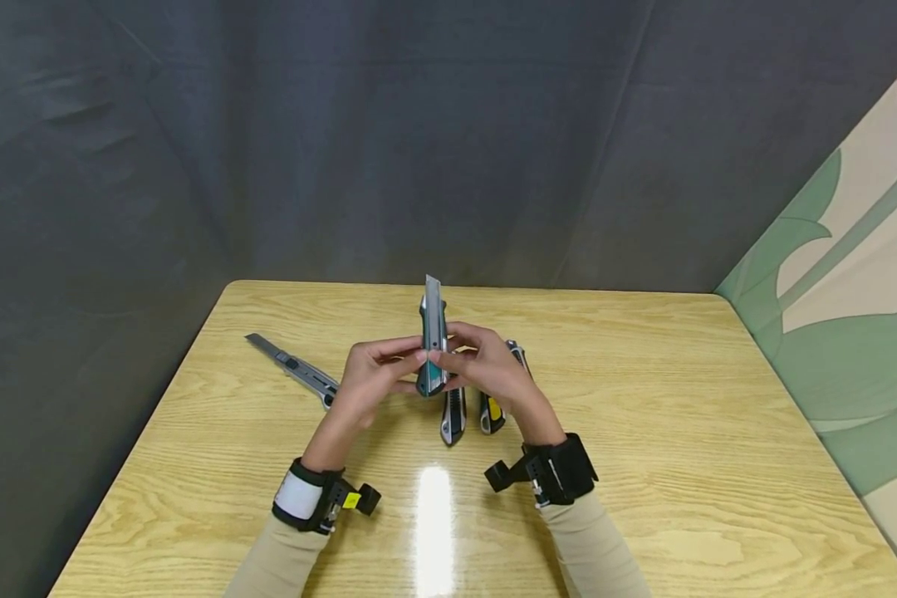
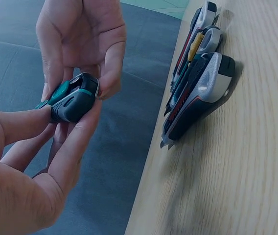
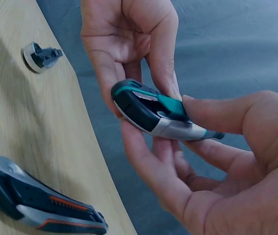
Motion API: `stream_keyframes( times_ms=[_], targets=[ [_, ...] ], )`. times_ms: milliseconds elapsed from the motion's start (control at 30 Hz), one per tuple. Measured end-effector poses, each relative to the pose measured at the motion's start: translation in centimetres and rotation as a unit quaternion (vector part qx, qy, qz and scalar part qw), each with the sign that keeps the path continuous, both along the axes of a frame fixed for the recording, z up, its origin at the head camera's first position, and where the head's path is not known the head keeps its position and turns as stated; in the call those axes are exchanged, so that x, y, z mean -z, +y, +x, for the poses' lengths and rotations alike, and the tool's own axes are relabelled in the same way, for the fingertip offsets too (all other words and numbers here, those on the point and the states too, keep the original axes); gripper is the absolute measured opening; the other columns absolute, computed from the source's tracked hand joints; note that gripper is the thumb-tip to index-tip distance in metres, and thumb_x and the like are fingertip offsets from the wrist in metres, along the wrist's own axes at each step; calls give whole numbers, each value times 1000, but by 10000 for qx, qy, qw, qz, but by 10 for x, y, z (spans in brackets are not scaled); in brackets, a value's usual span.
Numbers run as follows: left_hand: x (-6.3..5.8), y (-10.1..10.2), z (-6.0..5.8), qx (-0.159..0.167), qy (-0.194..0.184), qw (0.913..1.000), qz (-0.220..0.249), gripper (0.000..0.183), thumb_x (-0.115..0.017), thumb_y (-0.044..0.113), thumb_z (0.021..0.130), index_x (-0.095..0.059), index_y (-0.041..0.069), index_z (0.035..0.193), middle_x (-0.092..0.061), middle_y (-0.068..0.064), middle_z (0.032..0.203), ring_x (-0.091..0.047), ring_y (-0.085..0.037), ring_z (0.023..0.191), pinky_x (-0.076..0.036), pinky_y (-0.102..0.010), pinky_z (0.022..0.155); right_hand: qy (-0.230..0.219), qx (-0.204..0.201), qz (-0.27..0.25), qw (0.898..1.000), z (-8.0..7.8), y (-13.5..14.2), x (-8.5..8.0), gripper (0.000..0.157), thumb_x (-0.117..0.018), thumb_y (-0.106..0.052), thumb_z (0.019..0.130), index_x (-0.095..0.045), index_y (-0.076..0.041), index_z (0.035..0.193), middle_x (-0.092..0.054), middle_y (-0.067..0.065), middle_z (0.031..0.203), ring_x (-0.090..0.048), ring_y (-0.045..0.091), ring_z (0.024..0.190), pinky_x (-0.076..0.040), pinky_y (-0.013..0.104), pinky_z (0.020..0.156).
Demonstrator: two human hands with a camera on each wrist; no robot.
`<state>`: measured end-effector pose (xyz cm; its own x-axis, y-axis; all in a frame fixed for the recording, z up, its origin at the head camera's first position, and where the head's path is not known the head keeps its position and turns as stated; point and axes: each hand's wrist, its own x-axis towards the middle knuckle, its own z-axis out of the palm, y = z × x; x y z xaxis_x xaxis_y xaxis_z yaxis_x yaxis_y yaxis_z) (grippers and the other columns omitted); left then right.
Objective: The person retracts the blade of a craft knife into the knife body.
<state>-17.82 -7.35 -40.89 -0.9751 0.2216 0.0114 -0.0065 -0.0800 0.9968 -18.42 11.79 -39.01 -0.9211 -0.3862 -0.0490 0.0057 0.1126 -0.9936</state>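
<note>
Both hands hold a green-and-black utility knife (image 1: 431, 378) above the table, its blade end pointing away. Along its upper side runs a grey blade (image 1: 433, 316) whose slanted tip reaches past the knife's far end; I cannot tell how it sits in the handle. My left hand (image 1: 370, 374) pinches the knife from the left. From the right, my right hand (image 1: 497, 370) grips it, both thumbs meeting near the handle's rear. In the right wrist view, the right thumb presses a green piece (image 3: 171, 106) on the handle.
A grey snap-off knife (image 1: 295, 370) lies left on the wooden table (image 1: 680, 440). Beneath the hands is a black-and-silver knife (image 1: 453, 415), beside a yellow-marked knife (image 1: 492, 413). Another knife (image 1: 518, 353) shows partly behind the right hand. A dark curtain (image 1: 419, 166) hangs behind.
</note>
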Motion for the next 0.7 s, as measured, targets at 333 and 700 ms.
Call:
stream_keyframes(
  times_ms=[333,700],
  targets=[
    [0,1,0,51,-50,10000,37,28,-67,13,87,-68,10,115,-66,-18,115,-66,-27,91,-62,-48,71,53,-16,-157,9999,-1,1,2,37,-66,-11,87,-58,-12,124,-56,21,106,-63,35,82,-62,51,70],
    [1,3,1,46,-209,9998,-12,28,-69,14,86,-69,10,114,-67,-19,112,-66,-27,90,-63,-45,69,210,-200,87,9995,1,4,-1,42,-68,-5,83,-57,-12,123,-56,23,105,-62,36,78,-59,59,69]
  ],
)
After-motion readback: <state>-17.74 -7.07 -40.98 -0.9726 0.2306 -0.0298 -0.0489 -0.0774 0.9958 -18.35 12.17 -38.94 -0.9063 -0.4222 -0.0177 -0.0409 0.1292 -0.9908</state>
